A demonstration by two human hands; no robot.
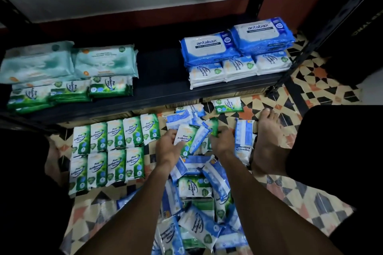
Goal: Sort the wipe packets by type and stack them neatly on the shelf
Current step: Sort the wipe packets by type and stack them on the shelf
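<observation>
In the floor pile [199, 209], left hand [168, 146] pinches a green packet [184, 137]; right hand [222, 141] curls round a second green packet [214, 128]. Probably bound for the green rows [107, 151] below the shelf [163, 80], types kept apart

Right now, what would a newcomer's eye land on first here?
The jumbled heap of blue and green packets on the tiled floor at centre, where the left hand grips a Pine packet and the right hand grips a green packet. Left of it, two tidy rows of green packets lie on the floor. Bright blue antabax packs sit at the right end of the shelf.
</observation>
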